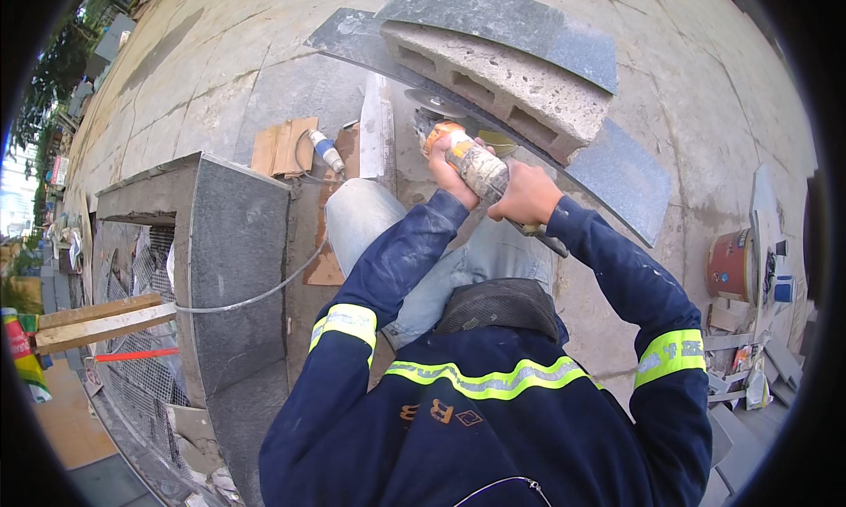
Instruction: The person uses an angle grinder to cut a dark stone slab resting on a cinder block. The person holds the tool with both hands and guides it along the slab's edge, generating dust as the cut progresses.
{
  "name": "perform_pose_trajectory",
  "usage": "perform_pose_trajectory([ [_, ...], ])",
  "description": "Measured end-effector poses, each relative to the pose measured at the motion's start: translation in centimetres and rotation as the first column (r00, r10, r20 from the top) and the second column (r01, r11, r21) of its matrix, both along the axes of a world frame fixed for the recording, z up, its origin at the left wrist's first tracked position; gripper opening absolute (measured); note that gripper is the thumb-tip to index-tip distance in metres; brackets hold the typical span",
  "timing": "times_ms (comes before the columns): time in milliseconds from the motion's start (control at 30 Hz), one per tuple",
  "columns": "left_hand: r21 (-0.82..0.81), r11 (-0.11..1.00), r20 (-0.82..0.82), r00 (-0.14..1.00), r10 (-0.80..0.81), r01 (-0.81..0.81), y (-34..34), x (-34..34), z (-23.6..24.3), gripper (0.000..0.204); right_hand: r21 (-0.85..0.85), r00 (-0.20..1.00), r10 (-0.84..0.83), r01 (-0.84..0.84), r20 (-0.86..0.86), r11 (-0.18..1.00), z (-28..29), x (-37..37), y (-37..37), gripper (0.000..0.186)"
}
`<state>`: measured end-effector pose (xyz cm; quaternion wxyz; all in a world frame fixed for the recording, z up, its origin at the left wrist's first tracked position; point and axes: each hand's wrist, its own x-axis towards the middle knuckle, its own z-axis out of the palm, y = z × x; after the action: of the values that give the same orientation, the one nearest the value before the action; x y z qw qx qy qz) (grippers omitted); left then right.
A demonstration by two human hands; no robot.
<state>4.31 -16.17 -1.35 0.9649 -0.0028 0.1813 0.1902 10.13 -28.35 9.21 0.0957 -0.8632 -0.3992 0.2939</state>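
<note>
Both my hands are wrapped round an angle grinder (476, 168) with an orange head and a dusty, worn body. My left hand (452, 174) grips it near the head, and my right hand (529, 195) holds the rear of the body. The cutting disc (434, 102) lies close to the edge of a dark grey stone slab (345, 42); whether it touches the stone I cannot tell. A hollow concrete block (502, 80) rests on this slab. Another grey slab (520, 27) leans over or lies on the block's far side, and a bluish slab (621, 181) sticks out at the right.
At my left stands a grey stone-clad box structure (238, 269), with a cable (256, 303) running past it. A blue-and-white plug connector (326, 152) lies by some cardboard (284, 146). To the right are a reddish bucket (731, 265) and stacked offcuts (780, 362).
</note>
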Motion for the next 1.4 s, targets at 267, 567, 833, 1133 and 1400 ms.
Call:
perform_pose_trajectory([
  [267,0.076,0.997,-0.029,0.999,0.031,-0.029,-0.3,0.0,0.4,0.048,-0.017,1.000,-0.010,0.009,-0.015,1.000,0.3,0.0,0.0,0.065],
  [567,0.091,0.995,-0.014,0.999,0.038,-0.036,1.8,0.7,-1.0,0.053,0.004,1.000,-0.005,0.005,-0.015,1.000,-0.7,0.9,1.9,0.065],
  [833,0.106,0.991,-0.091,0.992,0.087,-0.077,3.4,1.5,-1.0,0.058,0.008,1.000,0.010,-0.010,-0.015,1.000,-2.2,1.9,4.1,0.063],
  [1133,0.111,0.992,-0.096,0.993,0.072,-0.062,4.3,1.7,-1.7,0.058,0.007,1.000,0.017,-0.017,0.005,1.000,-2.6,2.0,5.0,0.063],
  [1400,0.038,0.998,-0.028,0.998,0.054,-0.053,2.5,0.8,-1.4,0.046,-0.014,1.000,0.007,-0.007,0.017,1.000,-1.6,1.0,2.7,0.066],
])
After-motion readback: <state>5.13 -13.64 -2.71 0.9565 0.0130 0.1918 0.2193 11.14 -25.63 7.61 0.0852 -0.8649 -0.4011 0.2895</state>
